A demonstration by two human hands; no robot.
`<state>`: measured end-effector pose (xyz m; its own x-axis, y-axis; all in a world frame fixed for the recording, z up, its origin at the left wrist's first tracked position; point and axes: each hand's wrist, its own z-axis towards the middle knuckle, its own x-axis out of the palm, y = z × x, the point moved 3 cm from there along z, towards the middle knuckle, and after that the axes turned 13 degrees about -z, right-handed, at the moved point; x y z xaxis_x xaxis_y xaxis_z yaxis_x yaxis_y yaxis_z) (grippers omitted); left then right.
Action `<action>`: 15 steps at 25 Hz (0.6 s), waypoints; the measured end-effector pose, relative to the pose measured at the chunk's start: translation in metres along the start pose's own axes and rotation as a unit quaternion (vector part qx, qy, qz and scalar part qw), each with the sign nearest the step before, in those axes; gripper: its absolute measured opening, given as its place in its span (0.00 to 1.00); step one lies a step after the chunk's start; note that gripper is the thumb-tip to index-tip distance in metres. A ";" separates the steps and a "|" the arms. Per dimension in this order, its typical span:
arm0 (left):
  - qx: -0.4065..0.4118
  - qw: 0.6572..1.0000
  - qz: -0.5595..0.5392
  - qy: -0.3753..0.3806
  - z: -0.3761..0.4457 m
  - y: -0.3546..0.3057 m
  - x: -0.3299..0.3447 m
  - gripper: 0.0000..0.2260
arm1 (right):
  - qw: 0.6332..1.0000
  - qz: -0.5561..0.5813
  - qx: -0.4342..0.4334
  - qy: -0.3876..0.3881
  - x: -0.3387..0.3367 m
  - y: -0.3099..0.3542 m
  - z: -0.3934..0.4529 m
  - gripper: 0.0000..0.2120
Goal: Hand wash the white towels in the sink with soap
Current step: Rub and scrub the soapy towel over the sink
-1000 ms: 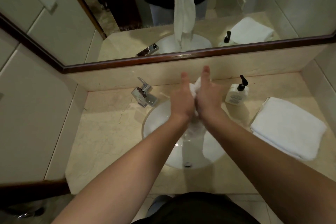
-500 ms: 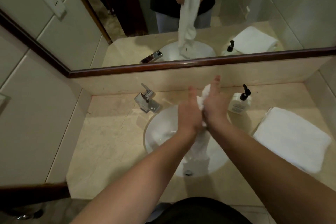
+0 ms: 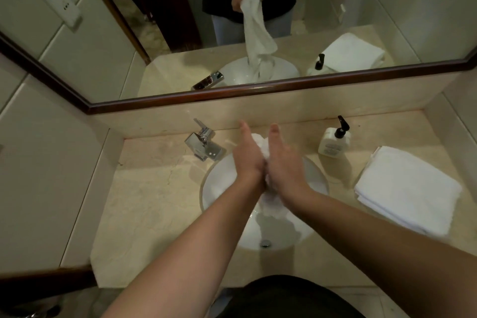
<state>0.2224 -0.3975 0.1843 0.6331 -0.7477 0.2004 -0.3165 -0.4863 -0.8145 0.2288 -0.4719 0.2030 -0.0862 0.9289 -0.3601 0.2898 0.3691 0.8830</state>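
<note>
Both my hands are pressed together over the white round sink (image 3: 219, 175) with a wet white towel (image 3: 273, 210) between them. My left hand (image 3: 247, 157) and my right hand (image 3: 284, 162) grip the towel's upper end, and a bit of cloth shows between the fingers. The rest of the towel hangs down into the basin. The mirror reflection shows both hands curled round the towel's top. A white soap bottle (image 3: 333, 143) with a black pump stands on the counter to the right of the sink.
A chrome faucet (image 3: 204, 144) sits at the sink's back left. Folded white towels (image 3: 405, 193) lie stacked on the beige counter (image 3: 154, 201) at the right. A framed mirror (image 3: 180, 59) runs along the back wall. The drain (image 3: 265, 242) shows at the basin's near side.
My hands have stayed together on the towel over the basin. The right hand has slid down to level with the left, and less cloth sticks out above the fingers.
</note>
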 end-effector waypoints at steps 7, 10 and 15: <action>0.005 1.000 -0.022 -0.001 0.006 -0.010 -0.003 0.30 | 1.000 -0.005 -0.010 0.000 0.005 0.009 0.002 0.29; 0.053 0.997 0.044 0.020 -0.003 -0.006 0.002 0.29 | 0.998 0.016 0.047 -0.036 -0.007 0.020 0.018 0.29; 0.003 1.000 -0.012 0.008 0.005 -0.013 0.000 0.29 | 1.000 0.000 -0.013 0.007 0.004 0.014 0.004 0.28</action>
<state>0.2305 -0.3887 0.1921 0.6290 -0.7429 0.2290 -0.2971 -0.5019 -0.8123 0.2363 -0.4633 0.2128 -0.0998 0.9290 -0.3563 0.2652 0.3700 0.8904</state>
